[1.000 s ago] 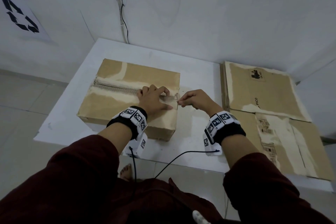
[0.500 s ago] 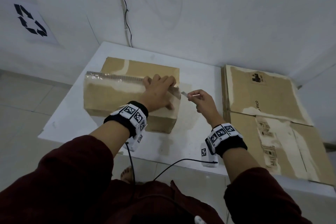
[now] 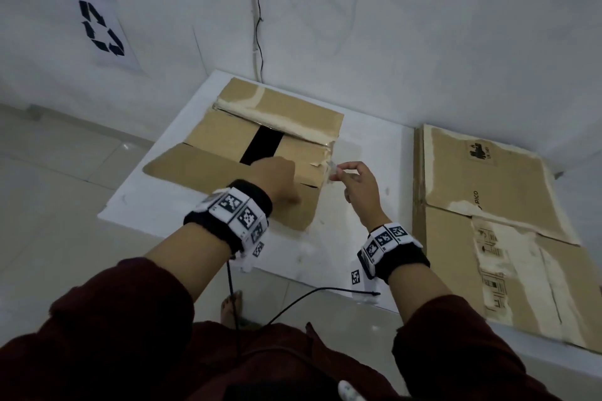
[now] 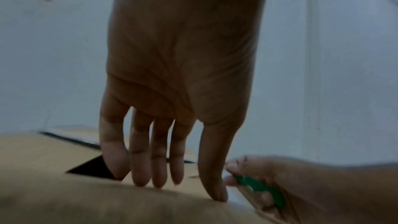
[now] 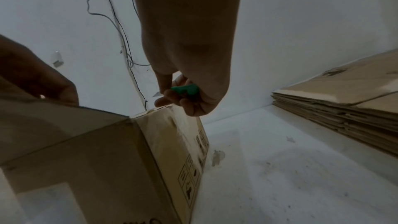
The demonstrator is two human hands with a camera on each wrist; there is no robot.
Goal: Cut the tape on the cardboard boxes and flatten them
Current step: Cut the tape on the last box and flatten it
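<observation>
Now, box (image 3: 260, 146) on worktop (image 3: 365, 212), top flaps parting: L hand (image 3: 273, 176) flat, fingers straight, pressing near flap; R hand (image 3: 358, 185) grips green cutter (image 5: 186, 89) beside corner. Keep blade away from L thumb.

Matt brown cardboard box (image 3: 228, 137) with torn, rough paper patches; glossy green plastic cutter (image 5: 186, 89); smooth white table (image 3: 358, 231).

Box (image 5: 107, 168) base cut off by right-wrist edge, cutter (image 5: 185, 89) blade mostly hidden by fingers (image 5: 170, 98), stack (image 3: 508, 238) cropped at right
</observation>
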